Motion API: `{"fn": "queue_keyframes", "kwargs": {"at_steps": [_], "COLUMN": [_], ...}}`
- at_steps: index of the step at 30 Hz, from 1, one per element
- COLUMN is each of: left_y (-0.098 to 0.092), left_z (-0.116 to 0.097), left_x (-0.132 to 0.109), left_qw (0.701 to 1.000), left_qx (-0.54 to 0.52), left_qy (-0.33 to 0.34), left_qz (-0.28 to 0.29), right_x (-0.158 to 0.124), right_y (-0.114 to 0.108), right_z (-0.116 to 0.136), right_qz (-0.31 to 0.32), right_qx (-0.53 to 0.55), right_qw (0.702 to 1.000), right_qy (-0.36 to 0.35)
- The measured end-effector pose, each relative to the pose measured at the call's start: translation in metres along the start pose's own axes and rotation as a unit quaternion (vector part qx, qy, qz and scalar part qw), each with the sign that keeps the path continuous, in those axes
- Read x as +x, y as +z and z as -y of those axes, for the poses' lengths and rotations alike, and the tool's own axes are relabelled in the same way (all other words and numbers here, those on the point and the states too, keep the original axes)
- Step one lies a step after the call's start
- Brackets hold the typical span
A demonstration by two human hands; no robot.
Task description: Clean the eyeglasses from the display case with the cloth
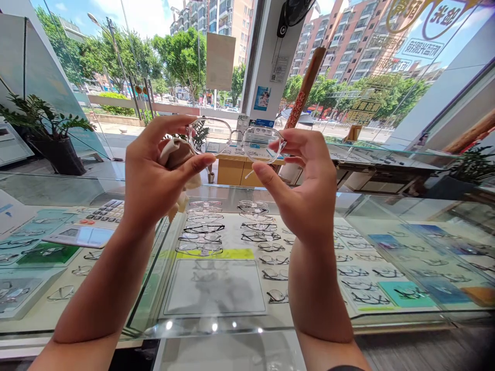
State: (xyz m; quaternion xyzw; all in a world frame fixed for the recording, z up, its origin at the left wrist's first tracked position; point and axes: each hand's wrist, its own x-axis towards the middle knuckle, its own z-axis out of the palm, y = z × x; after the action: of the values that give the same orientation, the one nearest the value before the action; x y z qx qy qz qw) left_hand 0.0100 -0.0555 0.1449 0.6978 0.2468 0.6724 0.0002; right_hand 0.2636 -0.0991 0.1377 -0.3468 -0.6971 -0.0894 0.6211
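Observation:
Raised above the glass counter, a pair of clear-framed eyeglasses (pixel 236 135) is held level between both hands. My left hand (pixel 152 167) is closed on the left side of the frame, with a beige cloth (pixel 176 153) bunched in the same palm and hanging below it. At the other side, my right hand (pixel 305 175) grips the eyeglasses near the hinge, its thumb under the right lens. Part of the temple arms is hidden by the fingers.
Beneath my hands, the glass display counter (pixel 211 330) holds rows of eyeglasses (pixel 203 238) and a white tray mat (pixel 216 286). A calculator (pixel 91 226) lies at left. Behind stand a potted plant (pixel 54 139), a wooden cabinet (pixel 234 171) and large windows.

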Motion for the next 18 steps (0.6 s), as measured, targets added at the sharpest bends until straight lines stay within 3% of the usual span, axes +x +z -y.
{"fn": "queue_keyframes", "kwargs": {"at_steps": [4,13,18], "left_y": [0.004,0.013,0.017], "left_z": [0.006,0.01,0.014], "left_x": [0.003,-0.007,-0.011], "left_qw": [1.0,0.999,0.998], "left_qx": [-0.007,-0.023,-0.038], "left_qy": [0.012,-0.039,-0.036], "left_qz": [-0.021,-0.019,-0.016], "right_x": [0.0,-0.001,-0.002], "right_y": [0.005,0.007,0.006], "right_z": [0.006,0.012,0.013], "right_qz": [-0.041,-0.066,-0.052], "right_qx": [-0.003,-0.023,-0.04], "right_qw": [0.999,0.997,0.998], "right_qy": [-0.024,-0.012,0.004]}}
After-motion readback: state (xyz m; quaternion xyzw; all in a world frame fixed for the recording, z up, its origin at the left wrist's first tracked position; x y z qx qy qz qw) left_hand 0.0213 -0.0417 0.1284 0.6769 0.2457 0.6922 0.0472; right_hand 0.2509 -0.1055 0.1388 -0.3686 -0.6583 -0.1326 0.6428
